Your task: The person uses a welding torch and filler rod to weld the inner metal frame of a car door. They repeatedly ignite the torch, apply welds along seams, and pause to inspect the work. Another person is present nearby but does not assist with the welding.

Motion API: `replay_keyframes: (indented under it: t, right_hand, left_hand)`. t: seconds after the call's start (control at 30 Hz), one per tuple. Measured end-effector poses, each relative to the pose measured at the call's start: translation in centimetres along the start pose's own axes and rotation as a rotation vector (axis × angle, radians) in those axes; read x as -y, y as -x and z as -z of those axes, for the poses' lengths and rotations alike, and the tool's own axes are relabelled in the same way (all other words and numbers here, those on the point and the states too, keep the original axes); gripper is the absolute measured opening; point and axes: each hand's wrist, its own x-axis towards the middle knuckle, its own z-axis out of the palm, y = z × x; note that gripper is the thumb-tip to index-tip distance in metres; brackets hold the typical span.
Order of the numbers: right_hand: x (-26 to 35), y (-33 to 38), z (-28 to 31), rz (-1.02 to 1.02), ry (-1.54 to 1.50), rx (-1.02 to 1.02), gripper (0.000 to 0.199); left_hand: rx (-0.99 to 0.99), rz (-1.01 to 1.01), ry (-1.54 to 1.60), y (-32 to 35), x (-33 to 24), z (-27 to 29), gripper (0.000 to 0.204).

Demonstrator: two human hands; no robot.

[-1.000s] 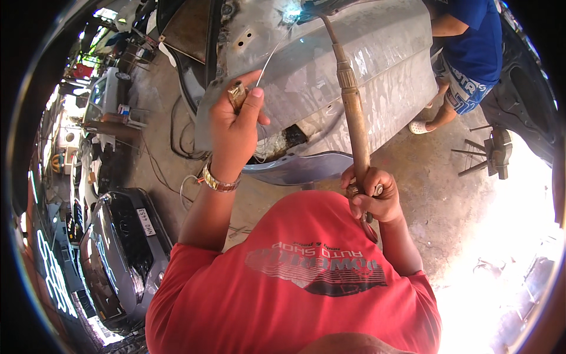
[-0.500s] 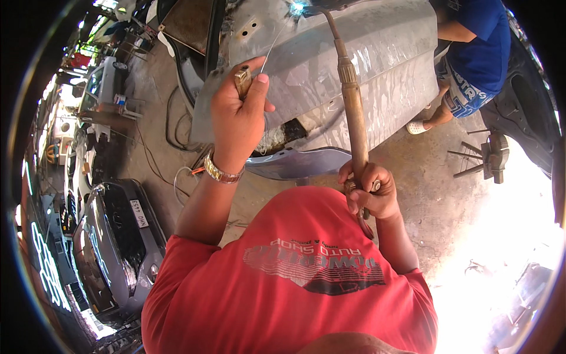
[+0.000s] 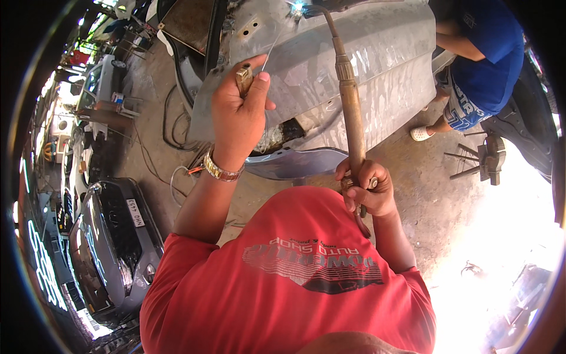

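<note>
My right hand (image 3: 369, 190) is closed around the lower end of a brass gas welding torch (image 3: 352, 112), by its valve knobs. The torch's bent neck reaches up to a small bright blue-white flame (image 3: 298, 7) against the grey metal body panel (image 3: 377, 65) of a vehicle. My left hand (image 3: 242, 109), with a gold watch at the wrist, pinches a thin welding rod (image 3: 269, 56) between thumb and forefinger; the rod slants up toward the flame. A squarish brass-coloured piece (image 3: 244, 79) also sits in that hand, its lower part hidden by the fingers.
At the right a person in a blue shirt (image 3: 492, 26) leans at the panel's edge. Nearby stands a vise-like metal tool on legs (image 3: 491, 158). A dark vehicle part with a plate (image 3: 115, 236) lies at the left. Hoses (image 3: 147, 159) run across the concrete floor (image 3: 407, 159).
The blue-shirted person has shifted slightly to the right and lower in view. Both my hands keep their holds, and the flame stays at nearly the same spot on the panel.
</note>
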Motion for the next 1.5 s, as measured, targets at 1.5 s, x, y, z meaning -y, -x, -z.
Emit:
replay_keyframes:
  t: [1.5]
  right_hand:
    - [-0.3, 0.7, 0.0, -0.017, -0.016, 0.001, 0.031]
  left_hand:
    - [-0.006, -0.005, -0.003, 1.0, 0.3, 0.1, 0.028]
